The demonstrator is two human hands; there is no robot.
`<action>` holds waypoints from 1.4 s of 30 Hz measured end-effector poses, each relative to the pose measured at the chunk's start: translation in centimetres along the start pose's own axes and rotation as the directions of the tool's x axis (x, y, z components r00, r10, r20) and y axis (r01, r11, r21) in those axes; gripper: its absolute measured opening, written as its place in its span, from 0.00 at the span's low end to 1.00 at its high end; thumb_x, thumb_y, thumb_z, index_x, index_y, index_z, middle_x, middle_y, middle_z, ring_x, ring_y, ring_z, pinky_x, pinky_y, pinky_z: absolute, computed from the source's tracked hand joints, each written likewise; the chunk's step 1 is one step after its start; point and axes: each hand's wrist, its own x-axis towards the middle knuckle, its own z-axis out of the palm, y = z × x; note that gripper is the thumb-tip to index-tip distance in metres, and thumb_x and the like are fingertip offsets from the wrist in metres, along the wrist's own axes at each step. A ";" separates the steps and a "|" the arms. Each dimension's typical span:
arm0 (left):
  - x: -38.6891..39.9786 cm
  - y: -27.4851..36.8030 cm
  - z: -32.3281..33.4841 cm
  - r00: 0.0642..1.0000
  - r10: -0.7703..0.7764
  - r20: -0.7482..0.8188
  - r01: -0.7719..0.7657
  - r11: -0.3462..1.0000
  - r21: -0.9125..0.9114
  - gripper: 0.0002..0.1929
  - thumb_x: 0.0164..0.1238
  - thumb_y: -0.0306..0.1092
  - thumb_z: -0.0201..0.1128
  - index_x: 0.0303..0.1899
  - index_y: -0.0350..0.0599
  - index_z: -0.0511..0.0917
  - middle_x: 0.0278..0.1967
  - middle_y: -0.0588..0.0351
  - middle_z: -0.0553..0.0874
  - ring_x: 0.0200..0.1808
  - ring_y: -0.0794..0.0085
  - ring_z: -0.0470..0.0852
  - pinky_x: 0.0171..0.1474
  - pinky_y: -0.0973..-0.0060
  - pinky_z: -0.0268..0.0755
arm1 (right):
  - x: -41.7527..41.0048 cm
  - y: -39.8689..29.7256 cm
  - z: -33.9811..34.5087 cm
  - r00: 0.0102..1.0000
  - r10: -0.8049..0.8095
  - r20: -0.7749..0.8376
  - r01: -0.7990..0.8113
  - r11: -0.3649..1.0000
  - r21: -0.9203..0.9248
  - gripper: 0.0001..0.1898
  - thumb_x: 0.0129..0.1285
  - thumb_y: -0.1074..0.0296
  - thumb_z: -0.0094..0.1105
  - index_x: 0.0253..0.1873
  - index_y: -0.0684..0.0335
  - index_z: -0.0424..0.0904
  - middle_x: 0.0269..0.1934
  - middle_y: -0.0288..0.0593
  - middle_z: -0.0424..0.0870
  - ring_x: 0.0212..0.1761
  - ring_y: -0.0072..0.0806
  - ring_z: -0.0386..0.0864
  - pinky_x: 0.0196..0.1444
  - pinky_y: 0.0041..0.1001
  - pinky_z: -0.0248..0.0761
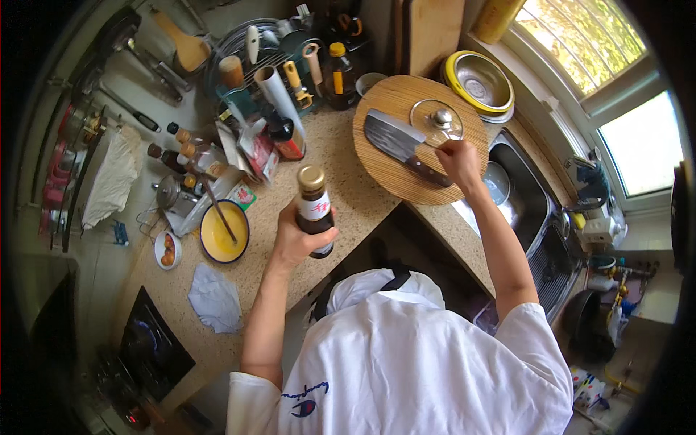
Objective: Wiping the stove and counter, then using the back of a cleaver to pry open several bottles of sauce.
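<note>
My left hand [304, 236] grips a dark glass sauce bottle [314, 209] with a gold cap, held upright near the counter's front edge. My right hand [459, 159] is over the right side of a round wooden cutting board [380, 174], its fingers curled beside a small glass lid [427, 119] with a metal knob. Whether anything is between those fingers cannot be told. A cleaver [392, 136] lies flat on the board, its dark handle running below that hand. Left of the bottle, an enamel bowl [234, 217] holds yellow liquid and a resting utensil.
A white bowl [159, 254] with reddish items and a crumpled cloth [215, 298] lie at left. Several bottles and a dark sauce bottle [285, 136] stand behind. A sink [530, 190] is at right, with yellow-rimmed metal bowls [481, 81] behind it. A cooktop [152, 342] is at lower left.
</note>
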 end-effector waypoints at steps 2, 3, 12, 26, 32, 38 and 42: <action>0.0 -0.6 0.2 0.996 0.009 -0.083 -0.004 0.998 0.055 0.18 0.46 0.31 0.76 0.40 0.41 0.80 0.37 0.58 0.86 0.37 0.73 0.84 0.45 0.70 0.77 | -0.6 -1.4 -0.5 0.995 -0.039 -0.090 0.019 0.977 -0.213 0.10 0.60 0.58 0.70 0.39 0.57 0.89 0.30 0.45 0.89 0.33 0.44 0.87 0.37 0.40 0.77; 0.3 -1.1 0.4 0.992 0.023 -0.126 -0.014 0.997 0.078 0.18 0.46 0.31 0.76 0.40 0.42 0.80 0.36 0.58 0.86 0.36 0.73 0.84 0.44 0.70 0.78 | -0.8 -2.1 -0.8 0.996 -0.054 -0.076 0.037 0.976 -0.214 0.10 0.60 0.58 0.70 0.39 0.57 0.89 0.30 0.45 0.89 0.33 0.44 0.87 0.37 0.40 0.77; 0.3 -0.5 1.7 0.904 -0.001 -0.428 0.231 0.844 0.485 0.22 0.44 0.37 0.75 0.41 0.39 0.78 0.33 0.43 0.87 0.37 0.49 0.88 0.43 0.57 0.79 | -2.9 -11.6 1.6 0.965 -0.261 0.014 0.237 0.895 0.378 0.14 0.75 0.63 0.59 0.44 0.71 0.84 0.21 0.39 0.80 0.25 0.21 0.76 0.28 0.28 0.69; -3.0 3.3 2.3 0.865 0.261 -0.429 -0.022 0.873 0.487 0.22 0.44 0.33 0.76 0.44 0.40 0.78 0.34 0.44 0.85 0.35 0.48 0.86 0.40 0.57 0.79 | -6.8 -27.3 -0.2 0.485 -0.872 0.073 0.874 0.479 -0.083 0.24 0.66 0.48 0.63 0.22 0.61 0.76 0.14 0.49 0.75 0.17 0.49 0.76 0.20 0.42 0.67; -4.0 4.8 1.7 0.880 0.301 -0.367 -0.148 0.909 0.390 0.21 0.45 0.33 0.76 0.43 0.41 0.78 0.32 0.46 0.86 0.34 0.54 0.88 0.39 0.62 0.80 | -6.9 -29.2 -1.1 0.360 -0.928 0.098 0.932 0.362 0.003 0.18 0.65 0.57 0.61 0.23 0.60 0.75 0.15 0.47 0.74 0.16 0.46 0.76 0.19 0.41 0.67; -4.7 6.1 -0.4 0.945 0.288 -0.156 -0.238 0.931 0.278 0.22 0.43 0.33 0.75 0.44 0.42 0.79 0.33 0.48 0.87 0.34 0.57 0.88 0.41 0.64 0.80 | -6.8 -30.6 -2.9 0.048 -0.981 0.188 0.998 0.055 0.032 0.14 0.61 0.64 0.64 0.23 0.60 0.73 0.13 0.42 0.70 0.13 0.43 0.72 0.17 0.38 0.66; -4.6 6.4 -1.9 0.963 0.245 0.115 -0.251 0.967 0.043 0.25 0.40 0.35 0.76 0.44 0.40 0.80 0.34 0.52 0.87 0.36 0.67 0.86 0.43 0.69 0.78 | -7.5 -32.0 -3.7 -0.044 -0.978 0.204 0.994 -0.023 0.103 0.14 0.60 0.64 0.64 0.23 0.59 0.73 0.15 0.41 0.71 0.15 0.40 0.73 0.18 0.37 0.65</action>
